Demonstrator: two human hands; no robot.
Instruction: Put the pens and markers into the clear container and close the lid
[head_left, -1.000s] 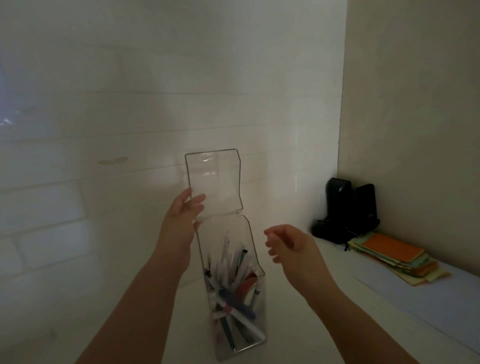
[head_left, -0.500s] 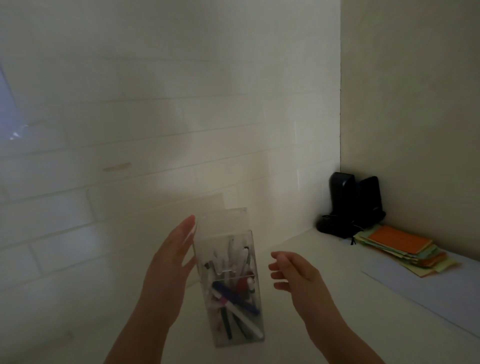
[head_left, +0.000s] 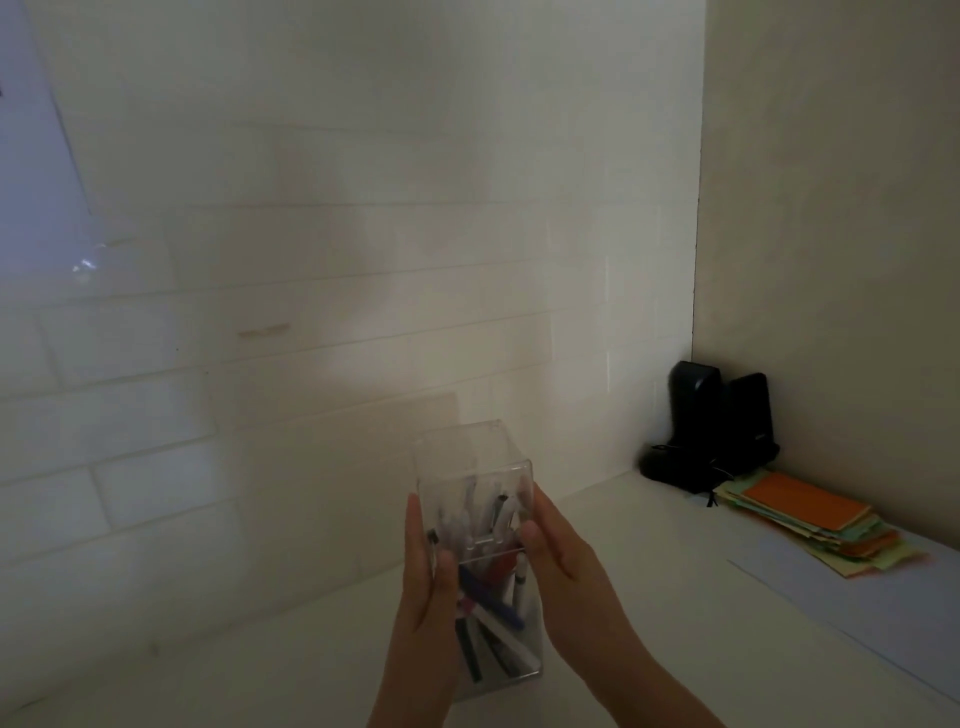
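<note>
The clear container (head_left: 480, 561) stands on the table (head_left: 675, 597) between the two hands, with the pens and markers (head_left: 491, 613) inside and the lid (head_left: 470, 449) down on top. The left hand (head_left: 423, 587) and the right hand (head_left: 558, 566) press flat on its opposite sides. I think the lid may not be fully seated; an uneven squeeze could tip the tall container.

We see our left hand (head_left: 428, 587) and right hand (head_left: 563, 566) bare, without rings, gloves or watch, and both forearms run bare to the bottom edge of the view, no sleeve showing on either.
</note>
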